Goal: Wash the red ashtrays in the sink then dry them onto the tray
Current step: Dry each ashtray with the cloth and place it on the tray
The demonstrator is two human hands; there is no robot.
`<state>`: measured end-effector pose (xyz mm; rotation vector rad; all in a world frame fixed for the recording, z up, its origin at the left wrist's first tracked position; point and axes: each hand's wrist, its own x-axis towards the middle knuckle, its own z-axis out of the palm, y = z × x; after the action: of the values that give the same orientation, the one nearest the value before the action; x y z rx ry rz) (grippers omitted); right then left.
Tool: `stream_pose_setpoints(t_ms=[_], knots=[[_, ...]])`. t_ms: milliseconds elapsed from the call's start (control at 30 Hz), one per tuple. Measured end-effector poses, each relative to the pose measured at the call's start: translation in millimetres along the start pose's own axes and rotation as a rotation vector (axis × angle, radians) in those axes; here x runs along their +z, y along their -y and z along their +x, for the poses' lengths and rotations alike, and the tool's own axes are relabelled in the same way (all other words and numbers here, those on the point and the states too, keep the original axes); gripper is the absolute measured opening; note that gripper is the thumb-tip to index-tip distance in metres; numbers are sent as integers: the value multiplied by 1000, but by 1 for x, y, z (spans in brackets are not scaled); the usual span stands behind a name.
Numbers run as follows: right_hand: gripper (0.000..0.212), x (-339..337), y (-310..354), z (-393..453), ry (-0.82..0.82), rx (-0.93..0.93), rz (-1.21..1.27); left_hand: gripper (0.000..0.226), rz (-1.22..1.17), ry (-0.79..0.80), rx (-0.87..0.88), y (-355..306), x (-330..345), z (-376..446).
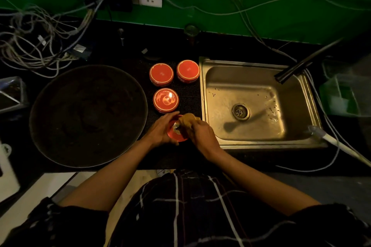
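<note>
Three round red ashtrays (pixel 166 86) wait mid-frame on the black bench. A fourth red ashtray (pixel 176 130), lower centre, sits gripped in left hand (pixel 160 129) fingers, tilted for wiping; right hand (pixel 200 132) fingers clutch a tan cloth (pixel 188 119). Round dark tray (pixel 88 115) left, steel sink (pixel 255 102) right.

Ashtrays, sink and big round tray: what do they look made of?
Ashtrays: probably glazed ceramic or enamelled metal; glossy red with a sharp highlight. Sink: stainless steel, brushed, dull reflections, pressed basin. Tray: seemingly dark, matte metal with a thin raised rim; too dim to be sure.
</note>
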<state>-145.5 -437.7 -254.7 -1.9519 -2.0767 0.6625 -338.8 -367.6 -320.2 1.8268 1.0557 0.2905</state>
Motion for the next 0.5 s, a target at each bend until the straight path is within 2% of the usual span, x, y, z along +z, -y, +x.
stream_pose_setpoints(t_ms=[67, 167, 233, 333, 400, 500], knots=[[24, 12, -6, -8, 29, -23, -40, 123, 12, 0, -2, 0, 0, 0], [43, 32, -6, -16, 23, -172, -253, 116, 16, 2, -4, -4, -1, -1], [57, 39, -1, -13, 47, -159, -311, 113, 17, -8, 3, -6, -1, -2], [77, 43, 4, -13, 182, -121, -385, 111, 31, -12, -8, -4, -1, -2], [79, 40, 3, -12, 230, -126, -407, 111, 43, 0, -18, -3, -2, -2], [69, 32, 2, -5, 260, -168, -383, 109, 47, -7, -12, -3, -1, -2]])
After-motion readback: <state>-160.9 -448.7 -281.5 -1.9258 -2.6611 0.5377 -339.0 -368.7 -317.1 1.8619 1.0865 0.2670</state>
